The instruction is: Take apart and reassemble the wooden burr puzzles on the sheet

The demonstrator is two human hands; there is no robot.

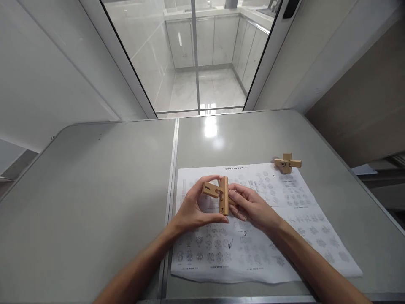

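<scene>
My left hand (191,209) grips an upright notched wooden puzzle piece (224,198), marked near its lower end, with the thumb below and fingertips at the top. A second wooden puzzle piece (210,189), also marked, crosses it and points left inside the curve of that hand. From the other side my right hand (249,204) pinches the wooden part that sticks out to the right; its fingers hide much of that end. Both hands are above a large printed sheet (265,274) covered with small diagrams.
An assembled cross of wooden puzzle pieces (287,164) rests at the sheet's top right corner. A metal seam (172,169) runs down the grey table (95,211) left of the sheet. Beyond the table's far edge stands a glass door (218,84).
</scene>
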